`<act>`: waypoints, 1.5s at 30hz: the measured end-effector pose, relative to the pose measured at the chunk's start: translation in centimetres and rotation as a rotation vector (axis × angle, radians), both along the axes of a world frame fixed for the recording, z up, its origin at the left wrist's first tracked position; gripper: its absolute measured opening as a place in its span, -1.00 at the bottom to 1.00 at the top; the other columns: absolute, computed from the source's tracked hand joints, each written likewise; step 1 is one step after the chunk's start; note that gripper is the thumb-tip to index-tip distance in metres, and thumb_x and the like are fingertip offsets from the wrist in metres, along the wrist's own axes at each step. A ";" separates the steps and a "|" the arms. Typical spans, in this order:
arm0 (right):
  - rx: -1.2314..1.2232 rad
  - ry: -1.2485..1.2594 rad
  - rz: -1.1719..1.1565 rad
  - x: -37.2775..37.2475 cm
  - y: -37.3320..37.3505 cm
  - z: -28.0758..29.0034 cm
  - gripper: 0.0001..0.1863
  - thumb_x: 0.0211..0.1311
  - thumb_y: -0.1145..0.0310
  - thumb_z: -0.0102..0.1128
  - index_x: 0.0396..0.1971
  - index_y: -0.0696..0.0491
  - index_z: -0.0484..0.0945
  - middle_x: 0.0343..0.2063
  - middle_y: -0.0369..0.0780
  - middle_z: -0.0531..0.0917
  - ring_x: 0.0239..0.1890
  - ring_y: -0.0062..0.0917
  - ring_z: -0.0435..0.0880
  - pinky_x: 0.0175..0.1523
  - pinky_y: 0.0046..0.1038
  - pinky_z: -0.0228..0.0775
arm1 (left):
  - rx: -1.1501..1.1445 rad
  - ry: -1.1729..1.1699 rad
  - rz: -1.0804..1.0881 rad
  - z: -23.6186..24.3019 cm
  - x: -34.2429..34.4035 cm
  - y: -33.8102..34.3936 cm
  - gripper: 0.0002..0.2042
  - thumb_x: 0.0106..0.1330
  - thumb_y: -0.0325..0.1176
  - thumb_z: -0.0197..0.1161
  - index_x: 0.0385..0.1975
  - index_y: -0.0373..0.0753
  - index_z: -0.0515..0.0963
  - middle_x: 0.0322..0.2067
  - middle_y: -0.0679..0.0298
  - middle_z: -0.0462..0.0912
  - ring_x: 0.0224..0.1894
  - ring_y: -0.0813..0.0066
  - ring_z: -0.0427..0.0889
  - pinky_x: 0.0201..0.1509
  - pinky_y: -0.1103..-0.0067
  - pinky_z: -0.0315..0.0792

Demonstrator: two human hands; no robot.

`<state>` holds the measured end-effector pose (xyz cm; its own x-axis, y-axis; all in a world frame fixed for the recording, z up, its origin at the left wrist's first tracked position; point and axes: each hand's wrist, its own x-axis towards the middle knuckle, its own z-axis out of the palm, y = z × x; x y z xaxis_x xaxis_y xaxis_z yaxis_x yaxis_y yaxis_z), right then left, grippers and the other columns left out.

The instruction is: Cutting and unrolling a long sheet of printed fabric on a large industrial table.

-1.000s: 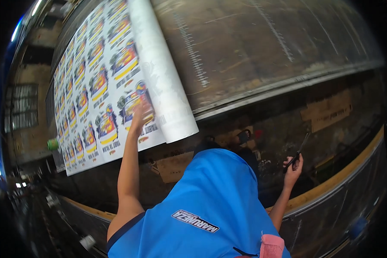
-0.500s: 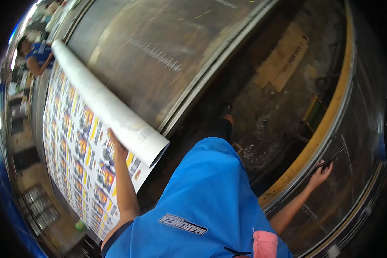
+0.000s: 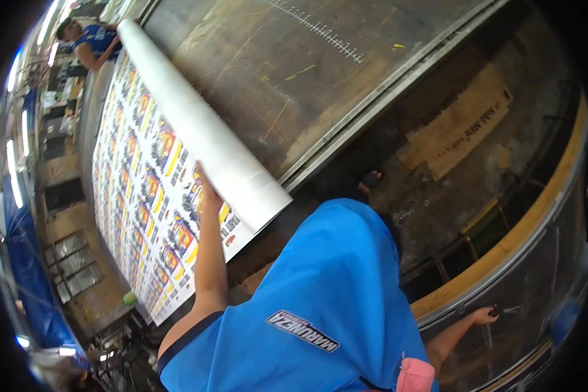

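Note:
A long white roll (image 3: 209,124) lies across a dark flat table, with the printed sheet (image 3: 144,215) of repeated colourful designs spread along its left side. My left hand (image 3: 208,186) touches the sheet right against the roll's near part, its fingers stretched along it, though the thumb is hard to see. Low at the right, my right hand (image 3: 485,315) is closed on a pair of scissors (image 3: 511,310) with dark handles, over the scratched metal surface of a second bench. My forearms come in from below, either side of my blue top.
At the roll's far end a co-worker (image 3: 98,46) in blue has hands at the roll. A metal rail (image 3: 385,95) edges the table. Between table and bench, cardboard (image 3: 457,130) lies on the floor near my foot (image 3: 371,179). A yellow strip (image 3: 503,248) runs along the bench.
The view has swung round, bringing the co-worker into sight since a second ago. My left hand stays beside the roll. My right hand with the scissors has moved out to the right, over the bench.

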<state>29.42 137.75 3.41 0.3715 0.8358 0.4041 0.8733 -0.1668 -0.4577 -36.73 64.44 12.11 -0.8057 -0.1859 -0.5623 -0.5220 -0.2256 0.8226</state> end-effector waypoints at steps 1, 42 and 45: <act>-0.075 0.054 -0.107 -2.7 0.9 -0.7 -0.49 0.32 0.17 0.19 0.21 0.03 0.44 0.05 -0.01 0.60 0.05 -0.11 0.62 0.13 -0.15 0.46 | -0.027 0.073 -0.065 0.4 -0.7 0.3 -0.13 0.30 0.42 -0.07 0.40 -0.19 0.17 0.27 0.09 0.38 0.26 0.15 0.42 0.34 0.27 0.34; 0.112 0.078 0.320 -48.8 104.6 1.8 -0.50 0.34 0.33 0.24 0.21 0.19 0.40 0.05 0.03 0.60 0.08 -0.22 0.62 0.18 -0.33 0.44 | 0.071 0.102 0.013 3.6 -45.3 107.4 -0.14 0.30 0.40 -0.03 0.37 -0.23 0.19 0.25 0.04 0.43 0.23 0.07 0.47 0.32 0.20 0.38; 0.108 0.059 0.255 -49.6 109.9 1.3 -0.48 0.31 0.25 0.29 0.20 0.15 0.44 0.06 0.00 0.61 0.08 -0.21 0.62 0.17 -0.30 0.45 | 0.066 0.065 0.011 3.4 -48.5 113.2 -0.10 0.25 0.42 0.03 0.38 -0.23 0.18 0.27 0.02 0.40 0.25 0.08 0.45 0.34 0.22 0.35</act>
<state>-20.23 247.66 4.73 0.1805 0.8584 0.4802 0.8521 0.1074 -0.5123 -85.24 177.66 15.50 -0.8391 -0.1594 -0.5201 -0.4650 -0.2861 0.8378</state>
